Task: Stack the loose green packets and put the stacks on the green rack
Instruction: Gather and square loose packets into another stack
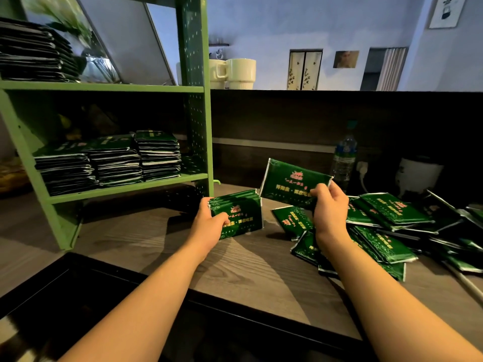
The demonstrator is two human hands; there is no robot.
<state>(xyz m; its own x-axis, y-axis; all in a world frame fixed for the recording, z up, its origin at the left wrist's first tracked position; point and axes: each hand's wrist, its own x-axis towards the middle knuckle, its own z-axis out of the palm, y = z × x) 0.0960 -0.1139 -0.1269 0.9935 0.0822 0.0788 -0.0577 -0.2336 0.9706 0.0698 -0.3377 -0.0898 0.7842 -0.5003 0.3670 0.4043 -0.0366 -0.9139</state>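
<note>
L hand point(212, 223) grip clamps small stack point(239, 215) upright on bench point(162, 239) to square edges; R hand point(329, 205) pinches one packet point(292, 182), raised to add.

Two cream mugs point(236, 73) stand side by side on the dark counter ledge point(339, 93), with small pictures point(345, 59) on the pale wall behind. A clear water bottle point(344, 163) stands at the back of the wooden tabletop point(162, 246), near a white plug point(362, 167) and a white pot point(418, 176). A framed board point(125, 35) leans at the upper left.
</note>
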